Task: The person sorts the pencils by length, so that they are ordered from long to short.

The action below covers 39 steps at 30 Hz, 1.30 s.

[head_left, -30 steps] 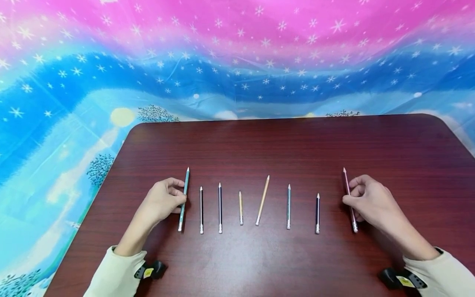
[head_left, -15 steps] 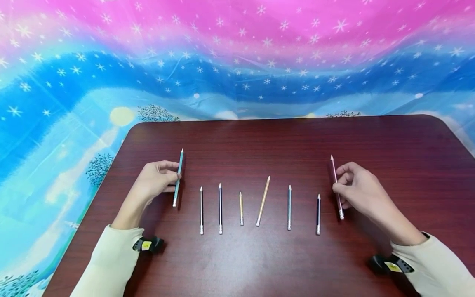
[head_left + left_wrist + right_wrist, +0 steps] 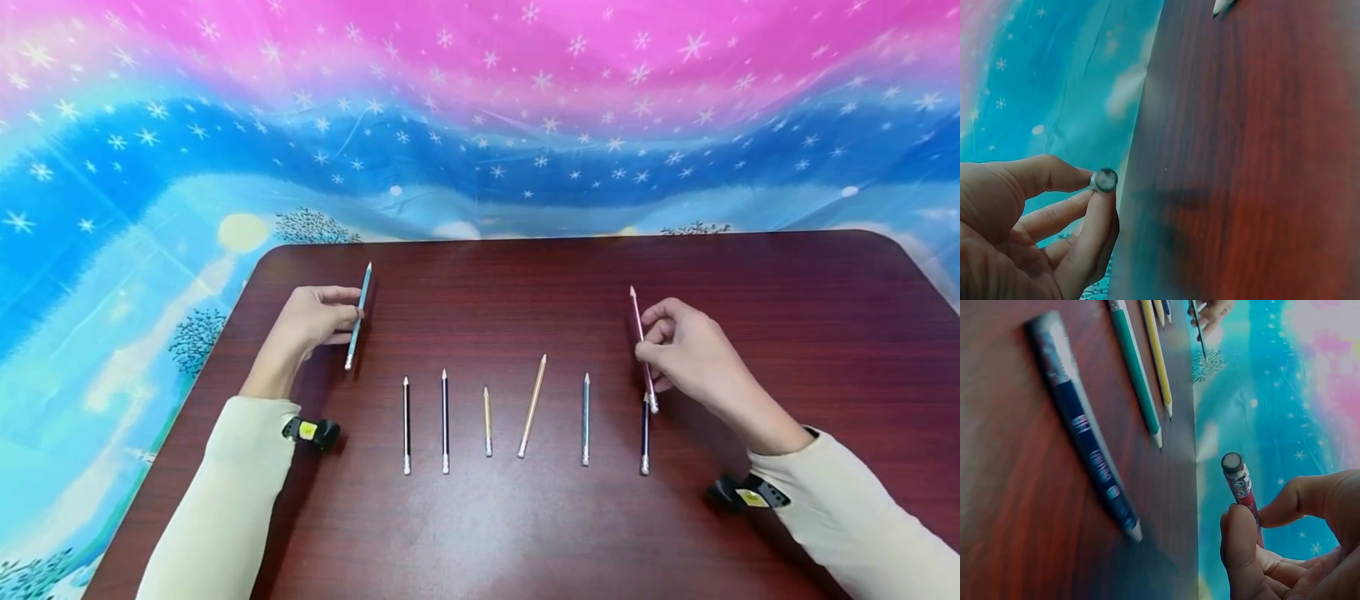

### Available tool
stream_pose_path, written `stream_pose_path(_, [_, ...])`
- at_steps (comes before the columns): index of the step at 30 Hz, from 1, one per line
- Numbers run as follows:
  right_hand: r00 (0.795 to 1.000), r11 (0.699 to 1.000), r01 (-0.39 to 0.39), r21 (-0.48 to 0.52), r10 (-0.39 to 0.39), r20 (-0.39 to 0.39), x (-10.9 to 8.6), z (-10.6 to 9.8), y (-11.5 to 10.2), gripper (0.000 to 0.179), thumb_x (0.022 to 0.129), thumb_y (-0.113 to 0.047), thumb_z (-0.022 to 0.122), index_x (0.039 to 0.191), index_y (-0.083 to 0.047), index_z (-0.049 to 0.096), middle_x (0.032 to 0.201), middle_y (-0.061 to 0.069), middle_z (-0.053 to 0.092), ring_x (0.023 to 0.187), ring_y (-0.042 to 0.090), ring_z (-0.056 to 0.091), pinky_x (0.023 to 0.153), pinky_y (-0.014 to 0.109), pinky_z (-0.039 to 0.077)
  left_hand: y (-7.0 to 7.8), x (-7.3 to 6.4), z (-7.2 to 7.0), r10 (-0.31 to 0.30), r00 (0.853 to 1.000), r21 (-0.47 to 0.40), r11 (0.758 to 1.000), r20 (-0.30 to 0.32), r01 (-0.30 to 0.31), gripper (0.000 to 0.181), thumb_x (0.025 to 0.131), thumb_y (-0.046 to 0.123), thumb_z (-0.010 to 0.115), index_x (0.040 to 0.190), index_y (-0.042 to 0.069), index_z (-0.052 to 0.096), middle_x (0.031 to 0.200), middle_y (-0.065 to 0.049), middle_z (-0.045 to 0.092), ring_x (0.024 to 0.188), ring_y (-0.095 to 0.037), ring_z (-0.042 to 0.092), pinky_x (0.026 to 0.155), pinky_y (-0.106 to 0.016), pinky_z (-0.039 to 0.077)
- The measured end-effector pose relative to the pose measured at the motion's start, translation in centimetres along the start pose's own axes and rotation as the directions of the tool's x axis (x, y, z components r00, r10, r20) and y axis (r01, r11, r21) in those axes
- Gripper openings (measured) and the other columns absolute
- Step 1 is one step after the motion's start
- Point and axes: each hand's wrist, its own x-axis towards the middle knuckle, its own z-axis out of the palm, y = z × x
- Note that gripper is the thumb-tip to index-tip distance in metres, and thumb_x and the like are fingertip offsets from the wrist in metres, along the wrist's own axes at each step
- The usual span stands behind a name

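In the head view my left hand (image 3: 311, 323) pinches a teal pencil (image 3: 365, 287) between thumb and fingers, its point facing the far edge. The left wrist view shows that pencil's eraser end (image 3: 1105, 180) almost head-on. On the other side, my right hand (image 3: 693, 350) pinches a red pencil (image 3: 639, 317), tilted slightly left. Its eraser end (image 3: 1238, 480) faces the right wrist camera. From the head camera, the red pencil overlaps the tip of a short dark blue pencil (image 3: 644, 446) lying on the table.
Several more pencils lie in a row: a black one (image 3: 407, 425), a dark blue one (image 3: 445, 421), a short yellow one (image 3: 487, 422), a longer slanted yellow one (image 3: 532, 406) and a green-blue one (image 3: 586, 421). A snowflake-patterned cloth (image 3: 480, 108) hangs behind the brown table (image 3: 480, 292).
Both hands have moved toward the far edge with their pencils. The right hand has also moved left, over the short dark blue pencil. The pencils in the row stay put.
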Motion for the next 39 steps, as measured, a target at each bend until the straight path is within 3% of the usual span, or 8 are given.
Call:
stream_pose_path(5, [1.000,0.999,0.009,0.032,-0.010,0.020,0.9,0.7,-1.0,0.041,0.089,-0.003,0.060,0.128,0.007,0.050,0.089,0.011,0.067,0.058,0.016,0.067,0.055,0.034,0.063,0.5,1.8,0.0,-0.017,1.000,-0.010,1.000,-0.025,0.017,0.048,0.104,0.015,0.063,0.152,0.011,0.056,0.142,-0.021,0.065,0.126,-0.032,0.067,0.092,-0.034,0.064])
stream_pose_path(14, [0.997,0.996,0.003,0.090,-0.010,0.072,2.2,1.5,-2.2,0.040,0.090,-0.001,0.058,0.129,0.007,0.050,0.087,0.011,0.066,0.057,0.018,0.066,0.057,0.035,0.064,1.3,4.4,0.5,-0.048,0.997,-0.041,0.998,-0.052,0.046,0.045,0.105,0.012,0.061,0.149,0.010,0.058,0.140,-0.022,0.065,0.126,-0.031,0.067,0.101,-0.041,0.061])
stream_pose_path(19, [0.996,0.993,0.004,0.117,-0.014,0.086,2.9,1.9,-2.7,0.041,0.088,0.001,0.057,0.128,0.007,0.050,0.085,0.012,0.065,0.057,0.018,0.065,0.056,0.035,0.063,1.4,5.2,0.7,-0.057,0.997,-0.043,0.998,-0.052,0.055,0.046,0.105,0.012,0.059,0.151,0.008,0.056,0.140,-0.022,0.064,0.127,-0.032,0.066,0.104,-0.043,0.059])
stream_pose_path(25, [0.995,0.991,0.005,0.131,-0.018,0.096,3.4,2.6,-3.1,0.040,0.089,0.001,0.057,0.128,0.007,0.050,0.087,0.015,0.066,0.056,0.019,0.065,0.057,0.034,0.063,1.6,5.9,1.1,-0.053,0.994,-0.031,0.998,-0.095,0.051,0.043,0.105,0.012,0.060,0.148,0.008,0.060,0.134,-0.019,0.066,0.115,-0.026,0.070,0.095,-0.036,0.063])
stream_pose_path(33, [0.994,0.988,0.004,0.155,-0.021,0.107,3.8,3.4,-3.7,0.040,0.088,0.001,0.057,0.127,0.007,0.050,0.087,0.014,0.066,0.055,0.017,0.064,0.056,0.033,0.062,2.2,6.4,1.4,-0.059,0.992,-0.020,0.998,-0.110,0.057,0.042,0.105,0.012,0.060,0.147,0.008,0.060,0.133,-0.018,0.066,0.109,-0.023,0.068,0.100,-0.041,0.061])
stream_pose_path(39, [0.994,0.986,0.007,0.169,-0.025,0.104,4.0,3.8,-4.1,0.040,0.088,0.002,0.057,0.127,0.007,0.050,0.086,0.013,0.067,0.055,0.016,0.064,0.056,0.032,0.062,2.4,6.7,1.5,-0.051,0.990,0.006,0.999,-0.134,0.052,0.040,0.104,0.011,0.061,0.144,0.008,0.062,0.123,-0.014,0.067,0.100,-0.020,0.067,0.093,-0.036,0.063])
